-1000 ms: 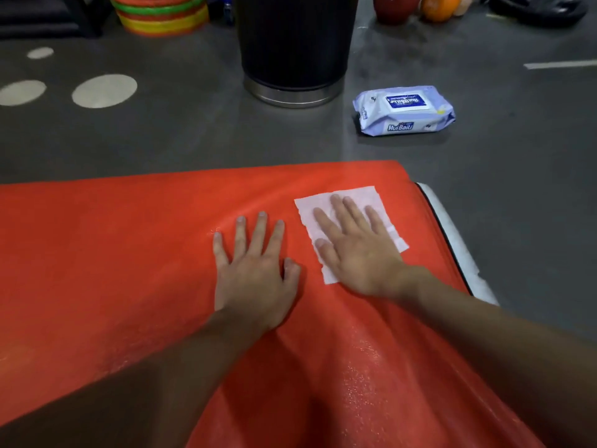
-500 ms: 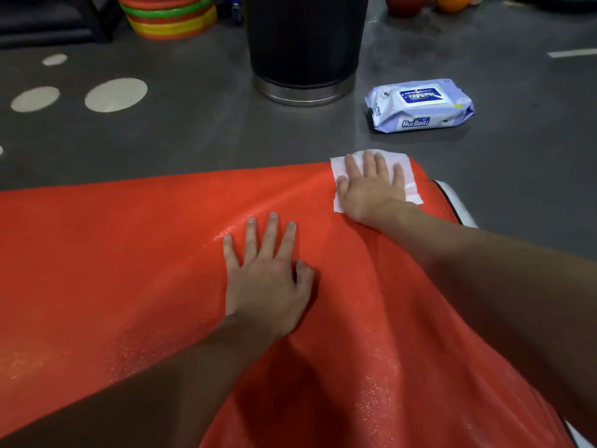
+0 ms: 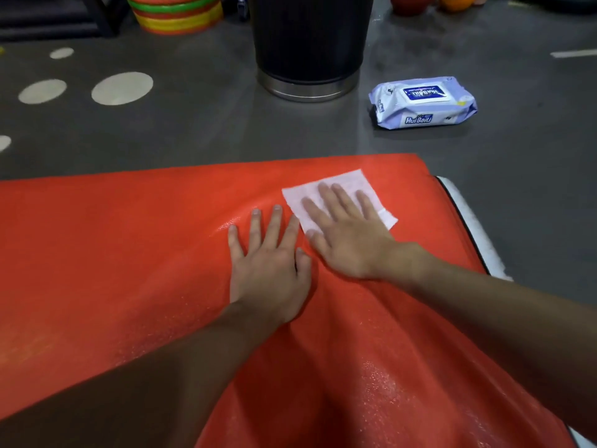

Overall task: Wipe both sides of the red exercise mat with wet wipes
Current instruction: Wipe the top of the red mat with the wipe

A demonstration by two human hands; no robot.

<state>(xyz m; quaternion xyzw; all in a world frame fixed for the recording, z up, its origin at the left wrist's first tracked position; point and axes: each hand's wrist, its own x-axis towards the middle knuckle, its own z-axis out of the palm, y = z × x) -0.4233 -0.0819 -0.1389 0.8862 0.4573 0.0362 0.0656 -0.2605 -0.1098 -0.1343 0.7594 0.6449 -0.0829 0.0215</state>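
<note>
The red exercise mat (image 3: 129, 253) fills the lower part of the view, its surface shiny with moisture. A white wet wipe (image 3: 342, 185) lies flat on the mat near its far right corner. My right hand (image 3: 349, 237) presses on the wipe with straight spread fingers. My left hand (image 3: 271, 266) rests flat on the bare mat just left of it, fingers straight. A pack of wet wipes (image 3: 423, 103) lies on the grey floor beyond the mat's corner.
A black bin with a metal base (image 3: 307, 53) stands on the floor behind the mat. Stacked coloured rings (image 3: 177, 14) sit at the back left, balls (image 3: 410, 3) at the back right. A white edge (image 3: 468, 221) shows beside the mat's right side.
My right hand slid the wipe out to the mat's far corner, then drew it back towards me beside the left hand. The left hand stayed in place.
</note>
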